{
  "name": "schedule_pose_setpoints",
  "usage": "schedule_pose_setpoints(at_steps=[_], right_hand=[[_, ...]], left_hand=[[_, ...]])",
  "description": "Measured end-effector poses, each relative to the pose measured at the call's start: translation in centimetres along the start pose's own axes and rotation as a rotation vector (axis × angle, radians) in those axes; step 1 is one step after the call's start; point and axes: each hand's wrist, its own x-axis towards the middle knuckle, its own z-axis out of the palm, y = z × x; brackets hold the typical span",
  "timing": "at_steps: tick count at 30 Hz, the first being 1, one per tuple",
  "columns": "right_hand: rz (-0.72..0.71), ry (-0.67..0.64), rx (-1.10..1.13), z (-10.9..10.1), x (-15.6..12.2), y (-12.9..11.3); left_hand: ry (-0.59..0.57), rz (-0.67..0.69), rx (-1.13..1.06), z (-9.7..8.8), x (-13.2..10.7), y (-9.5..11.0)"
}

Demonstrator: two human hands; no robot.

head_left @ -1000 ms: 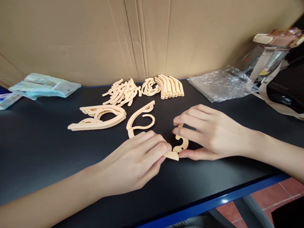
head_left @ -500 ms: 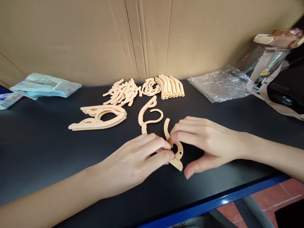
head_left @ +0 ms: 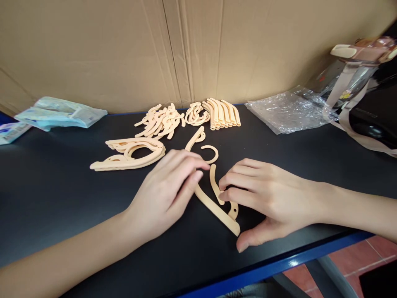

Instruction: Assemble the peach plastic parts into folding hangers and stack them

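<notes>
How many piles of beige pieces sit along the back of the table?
3: a jumbled pile at left, a small pile of curved hooks in the middle, and a neat row at right. No others show.

Soft light; glare on blue table edge (head_left: pixel 293 263), clear plastic (head_left: pixel 283 112).

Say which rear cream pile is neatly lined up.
The right pile, near the plastic bag: its pieces lie side by side; the left pile and middle pile are jumbled.

Cream hanger (head_left: pixel 217 210), bent | on table (head_left: pixel 62 198) | curved piece (head_left: pixel 213 179) alongside, perhaps attached
</notes>
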Motion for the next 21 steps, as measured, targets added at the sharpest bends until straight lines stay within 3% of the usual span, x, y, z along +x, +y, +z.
schedule_pose_setpoints(at_steps=[3, 7, 13, 21], right_hand=[[-0.002, -0.012, -0.019, -0.1, 0.0, -0.1], [-0.009, -0.049, 0.008, -0.4, 0.0, -0.3], [-0.006, -0.091, 0.077, -0.5, 0.0, -0.2], [0.033, -0.038, -0.008, -0.5, -0.1, 0.7]], left_hand=[[0.003, -0.17, 0.048, 0.3, 0.1, -0.7], [-0.038, -0.277, 0.014, 0.7, 0.0, -1.3], [-0.021, -0.314, -0.046, 0.7, 0.0, -1.3], [-0.033, -0.324, -0.038, 0.6, 0.1, -1.2]])
